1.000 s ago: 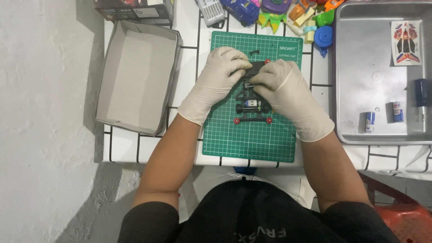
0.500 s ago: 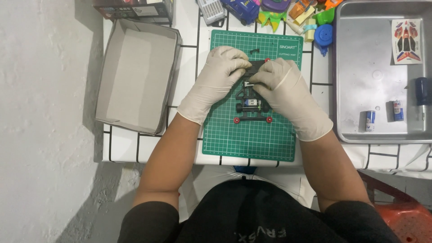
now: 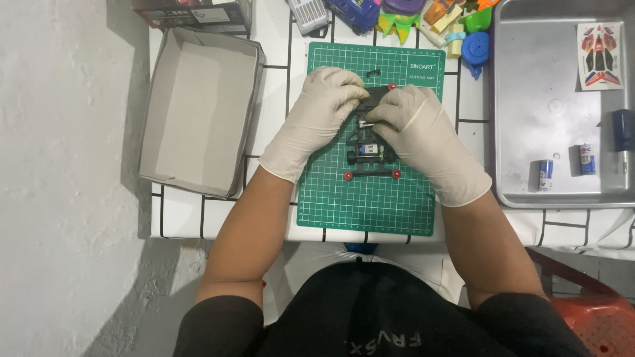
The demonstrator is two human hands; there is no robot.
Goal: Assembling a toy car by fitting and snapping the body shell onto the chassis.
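Both hands in thin, wrinkly off-white latex gloves, meeting at centre-top of the frame. Left hand (image 3: pixel 317 119) and right hand (image 3: pixel 417 129) have fingers curled inward & pressed together on the upper end of a small black plastic toy car chassis (image 3: pixel 370 149). It's a pinch from both sides, though fingertips cover the exact contact spot so can't tell which part is held.

Chassis is a flat skeletal frame w/ a shiny little cylinder motor mid-body and small red round rollers at its corners: 2 at the lower end, 1 visible by the right knuckles. It lies on a green rubbery cutting mat w/ fine white grid (image 3: pixel 370 198), rectangular, centre of frame. A tiny black curved bit (image 3: pixel 374 72) sits on the mat above the hands, apart from them.

Mat rests on a white tiled tabletop w/ black grout lines (image 3: pixel 264 99). Left of frame: open grey cardboard box (image 3: pixel 198 112), matte inside. Right of frame: brushed-metal rectangular tray (image 3: pixel 555 99) holding a glossy sticker sheet (image 3: pixel 599 46) at its top, 2 small cylindrical batteries (image 3: pixel 545 174) lower down, and a dark tool handle (image 3: pixel 622 129) at the right edge. Top edge: heap of bright plastic toy parts (image 3: pixel 456 20), incl. a blue round piece.
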